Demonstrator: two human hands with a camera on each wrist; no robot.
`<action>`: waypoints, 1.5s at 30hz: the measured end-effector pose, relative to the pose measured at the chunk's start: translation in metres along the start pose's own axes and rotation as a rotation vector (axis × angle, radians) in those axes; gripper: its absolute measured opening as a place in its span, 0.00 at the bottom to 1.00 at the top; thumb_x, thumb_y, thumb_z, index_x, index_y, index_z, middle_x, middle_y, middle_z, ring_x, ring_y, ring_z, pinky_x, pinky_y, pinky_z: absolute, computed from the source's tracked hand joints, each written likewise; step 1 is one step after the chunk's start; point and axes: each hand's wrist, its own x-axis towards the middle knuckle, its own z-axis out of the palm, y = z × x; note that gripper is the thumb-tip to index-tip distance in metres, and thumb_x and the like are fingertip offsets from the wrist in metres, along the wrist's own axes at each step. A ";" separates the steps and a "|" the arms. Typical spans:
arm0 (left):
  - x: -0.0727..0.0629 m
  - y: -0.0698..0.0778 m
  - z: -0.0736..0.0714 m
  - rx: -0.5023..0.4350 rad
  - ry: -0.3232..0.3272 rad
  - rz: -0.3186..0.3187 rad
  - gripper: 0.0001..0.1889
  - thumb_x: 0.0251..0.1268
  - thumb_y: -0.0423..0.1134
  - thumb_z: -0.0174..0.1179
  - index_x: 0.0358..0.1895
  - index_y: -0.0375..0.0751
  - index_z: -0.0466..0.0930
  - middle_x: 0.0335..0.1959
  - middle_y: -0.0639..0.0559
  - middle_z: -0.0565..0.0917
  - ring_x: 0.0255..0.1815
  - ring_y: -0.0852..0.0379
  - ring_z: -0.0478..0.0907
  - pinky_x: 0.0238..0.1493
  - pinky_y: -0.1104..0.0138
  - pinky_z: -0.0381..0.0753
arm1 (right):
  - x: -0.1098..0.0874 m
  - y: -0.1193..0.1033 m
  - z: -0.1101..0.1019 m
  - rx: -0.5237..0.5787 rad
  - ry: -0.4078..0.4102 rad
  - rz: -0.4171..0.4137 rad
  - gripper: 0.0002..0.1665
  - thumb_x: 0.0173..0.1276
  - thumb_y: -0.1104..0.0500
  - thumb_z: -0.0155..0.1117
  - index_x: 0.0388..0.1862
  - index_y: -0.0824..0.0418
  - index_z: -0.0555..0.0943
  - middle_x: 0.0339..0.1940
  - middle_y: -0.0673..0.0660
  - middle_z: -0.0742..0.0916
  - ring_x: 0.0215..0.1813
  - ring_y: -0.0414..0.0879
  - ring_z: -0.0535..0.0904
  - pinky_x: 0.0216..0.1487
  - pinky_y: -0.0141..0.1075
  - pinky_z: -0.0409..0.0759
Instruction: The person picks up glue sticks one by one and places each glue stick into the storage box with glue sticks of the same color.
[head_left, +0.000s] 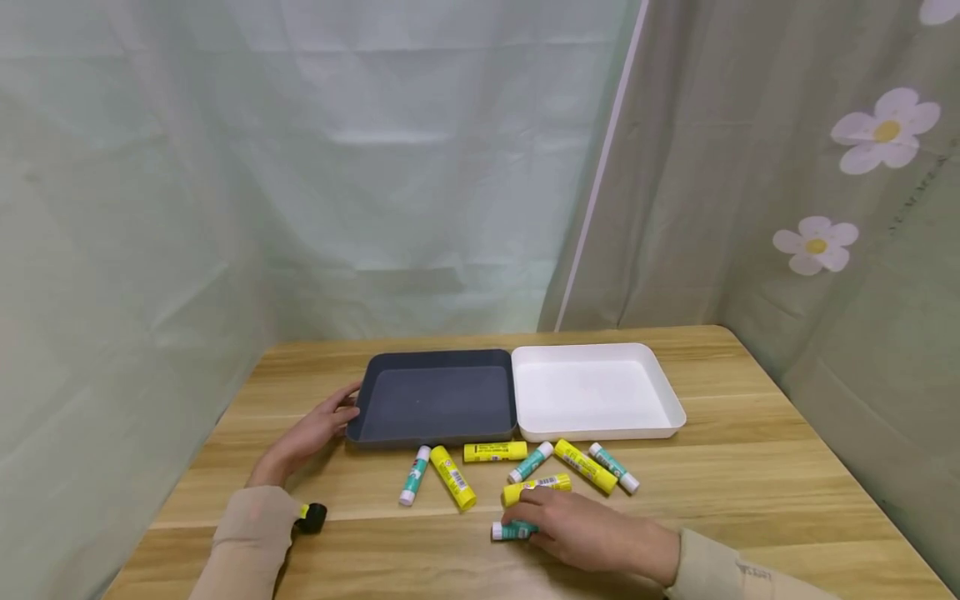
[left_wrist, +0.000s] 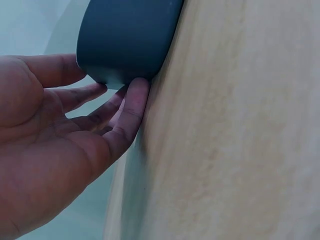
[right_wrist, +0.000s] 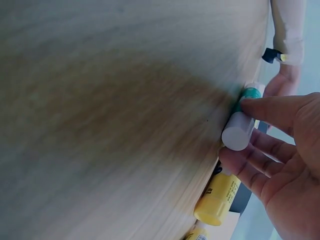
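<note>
My left hand (head_left: 311, 435) touches the left end of a dark grey tray (head_left: 441, 400). Close up in the left wrist view, its fingertips rest along the outside of the tray's wall (left_wrist: 127, 45), the fingers fairly straight. Near the front of the table, my right hand (head_left: 585, 527) pinches a small green glue stick with white ends (head_left: 508, 531) that lies on the wood. The right wrist view has the thumb on the green glue stick's (right_wrist: 237, 134) side and fingers across from it. Just beyond that hand lies a yellow glue stick (head_left: 553, 482), partly covered by it.
A white tray (head_left: 592, 392) adjoins the dark one on the right. Several more glue sticks lie before the trays, including a green one (head_left: 415, 477), a yellow one (head_left: 453, 478) and another yellow one (head_left: 495, 452). Curtains (head_left: 420, 167) surround the wooden table (head_left: 750, 500).
</note>
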 end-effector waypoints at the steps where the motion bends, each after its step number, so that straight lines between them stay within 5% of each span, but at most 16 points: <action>1: 0.000 0.000 0.000 -0.003 0.000 -0.002 0.33 0.86 0.36 0.44 0.85 0.37 0.41 0.78 0.26 0.49 0.78 0.30 0.51 0.76 0.37 0.57 | 0.000 0.000 0.001 0.001 -0.002 -0.002 0.21 0.74 0.63 0.69 0.62 0.49 0.81 0.55 0.43 0.83 0.56 0.34 0.78 0.57 0.31 0.81; 33: -0.002 0.001 0.000 -0.004 -0.011 -0.008 0.33 0.87 0.37 0.42 0.85 0.36 0.40 0.79 0.24 0.46 0.79 0.28 0.51 0.75 0.37 0.59 | 0.000 0.007 -0.018 0.082 0.034 0.066 0.21 0.76 0.64 0.66 0.63 0.49 0.81 0.61 0.44 0.82 0.65 0.39 0.76 0.66 0.37 0.78; 45: -0.001 0.000 0.000 -0.017 -0.013 -0.009 0.34 0.87 0.37 0.44 0.86 0.39 0.40 0.80 0.25 0.45 0.80 0.28 0.48 0.76 0.36 0.55 | 0.004 0.023 -0.045 0.145 0.112 0.088 0.22 0.72 0.68 0.68 0.61 0.51 0.83 0.54 0.45 0.84 0.54 0.39 0.79 0.57 0.37 0.82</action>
